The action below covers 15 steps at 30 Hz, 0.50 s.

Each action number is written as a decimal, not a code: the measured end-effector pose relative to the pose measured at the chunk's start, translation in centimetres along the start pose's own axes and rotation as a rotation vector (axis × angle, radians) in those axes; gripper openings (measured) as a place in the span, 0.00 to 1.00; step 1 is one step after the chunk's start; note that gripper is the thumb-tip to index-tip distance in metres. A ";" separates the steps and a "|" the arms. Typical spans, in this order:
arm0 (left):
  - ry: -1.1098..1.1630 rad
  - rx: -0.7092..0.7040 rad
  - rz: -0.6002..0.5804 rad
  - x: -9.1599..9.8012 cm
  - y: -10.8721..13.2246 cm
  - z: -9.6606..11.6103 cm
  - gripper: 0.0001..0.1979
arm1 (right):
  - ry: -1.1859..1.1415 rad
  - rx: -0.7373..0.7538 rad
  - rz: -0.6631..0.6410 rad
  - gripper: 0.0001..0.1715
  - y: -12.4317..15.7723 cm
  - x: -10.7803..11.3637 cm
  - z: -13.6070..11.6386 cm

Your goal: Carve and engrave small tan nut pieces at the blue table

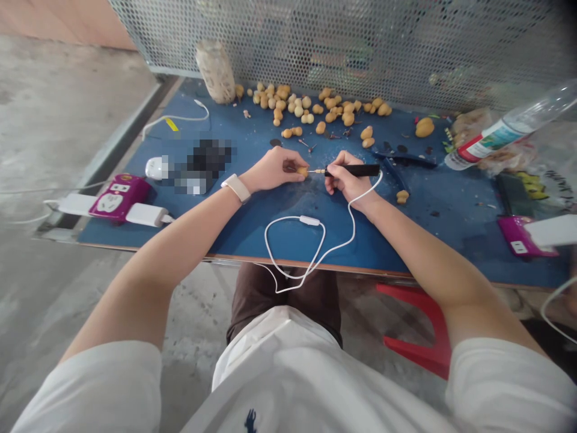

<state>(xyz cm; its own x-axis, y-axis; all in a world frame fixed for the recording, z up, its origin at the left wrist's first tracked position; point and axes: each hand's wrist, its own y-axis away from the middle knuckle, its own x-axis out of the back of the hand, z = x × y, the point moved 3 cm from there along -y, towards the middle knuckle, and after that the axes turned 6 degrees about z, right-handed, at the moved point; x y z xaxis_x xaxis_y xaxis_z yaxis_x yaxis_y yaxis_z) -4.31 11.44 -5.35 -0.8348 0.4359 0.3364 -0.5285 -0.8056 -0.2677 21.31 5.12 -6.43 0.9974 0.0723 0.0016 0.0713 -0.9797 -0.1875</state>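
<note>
My left hand (282,168) is closed on a small tan gourd (302,172), held just above the blue tabletop. Only part of the gourd shows between thumb and fingers. In my right hand (345,180) is a black electric engraving pen (365,170) with a white cord, its thin metal shaft pointing left at the gourd. The tip seems to touch the gourd, though the exact contact is too small to make out. Pale dust lies on the table around my hands. Behind them sit several small gourds (297,110), many double-bulbed.
A perforated metal panel (315,48) closes off the back. At left stand a filled jar (215,72), a purple power adapter (119,198) and a blurred dark object (210,159). The white cord (351,231) loops over the front edge. Blue-handled pliers (396,174) and a tilted bottle (500,138) lie right.
</note>
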 end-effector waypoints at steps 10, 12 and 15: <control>-0.003 -0.006 0.009 0.0 0.0 0.1 0.20 | 0.015 -0.006 0.003 0.48 0.0 0.0 0.1; -0.003 -0.010 0.007 0.0 0.0 0.1 0.20 | 0.011 -0.004 -0.002 0.48 -0.1 0.1 0.2; -0.004 -0.011 0.013 -0.1 0.0 0.0 0.20 | 0.014 -0.005 -0.001 0.49 -0.2 0.2 0.4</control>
<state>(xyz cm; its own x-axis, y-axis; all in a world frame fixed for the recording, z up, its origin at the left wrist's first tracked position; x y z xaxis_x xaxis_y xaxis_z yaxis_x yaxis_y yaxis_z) -4.25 11.41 -5.34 -0.8409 0.4238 0.3367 -0.5194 -0.8066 -0.2821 21.47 5.39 -6.82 0.9974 0.0710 0.0158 0.0727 -0.9805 -0.1824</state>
